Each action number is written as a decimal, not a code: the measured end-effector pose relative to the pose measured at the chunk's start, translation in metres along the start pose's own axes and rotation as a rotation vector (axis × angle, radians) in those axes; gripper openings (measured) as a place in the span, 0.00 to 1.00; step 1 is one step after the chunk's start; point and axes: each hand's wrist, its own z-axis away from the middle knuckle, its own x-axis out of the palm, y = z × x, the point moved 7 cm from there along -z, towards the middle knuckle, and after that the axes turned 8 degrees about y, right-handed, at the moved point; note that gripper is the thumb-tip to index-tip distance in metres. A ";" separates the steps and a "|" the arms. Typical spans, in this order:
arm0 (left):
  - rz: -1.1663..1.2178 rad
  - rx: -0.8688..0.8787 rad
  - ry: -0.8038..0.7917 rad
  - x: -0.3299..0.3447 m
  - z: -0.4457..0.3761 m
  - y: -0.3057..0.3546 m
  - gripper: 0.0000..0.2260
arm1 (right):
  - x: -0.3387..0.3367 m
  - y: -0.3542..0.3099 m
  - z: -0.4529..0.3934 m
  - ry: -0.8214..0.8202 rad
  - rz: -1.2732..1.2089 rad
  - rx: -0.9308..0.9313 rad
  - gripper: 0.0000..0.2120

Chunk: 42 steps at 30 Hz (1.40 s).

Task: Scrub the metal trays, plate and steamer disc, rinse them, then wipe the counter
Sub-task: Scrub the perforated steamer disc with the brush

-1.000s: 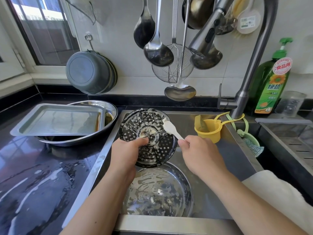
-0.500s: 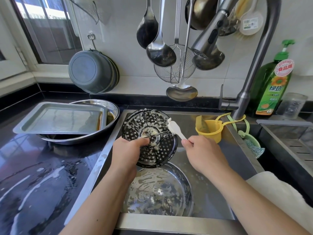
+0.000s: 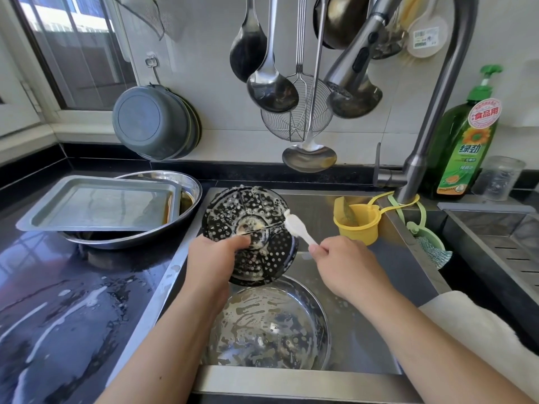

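My left hand [image 3: 211, 259] grips the perforated steamer disc [image 3: 250, 217] at its lower left edge and holds it tilted above the sink; suds cover its holes. My right hand [image 3: 344, 266] pinches the handle of a white brush [image 3: 297, 225], whose head touches the disc's right rim. Under the disc, a soapy round metal plate [image 3: 277, 325] lies in the sink. On the black counter at left, a rectangular metal tray [image 3: 96, 204] rests across a round metal tray [image 3: 186, 185] holding brown liquid.
A wet black counter [image 3: 58, 301] with soap streaks lies to the left. The tap [image 3: 420, 153] rises at the sink's back right, with a yellow cup [image 3: 358, 224] below it and a green detergent bottle [image 3: 463, 141] beside. Ladles and a skimmer [image 3: 294, 123] hang above. A white cloth [image 3: 481, 333] lies right.
The brush head has slid from the disc's inner area out to its right rim. My left hand and the disc have stayed almost still.
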 end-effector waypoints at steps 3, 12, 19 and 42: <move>-0.028 0.013 -0.021 0.003 0.000 -0.001 0.15 | -0.005 -0.002 0.002 0.031 -0.010 -0.007 0.21; 0.133 -0.013 0.098 -0.011 -0.006 0.001 0.15 | 0.014 -0.010 0.009 -0.161 0.025 -0.034 0.22; 0.069 0.024 0.034 -0.004 -0.003 0.002 0.13 | 0.009 -0.010 0.006 -0.113 -0.017 -0.020 0.21; 0.061 0.050 0.029 -0.002 0.001 0.005 0.09 | 0.028 -0.029 0.023 -0.340 -0.059 -0.147 0.22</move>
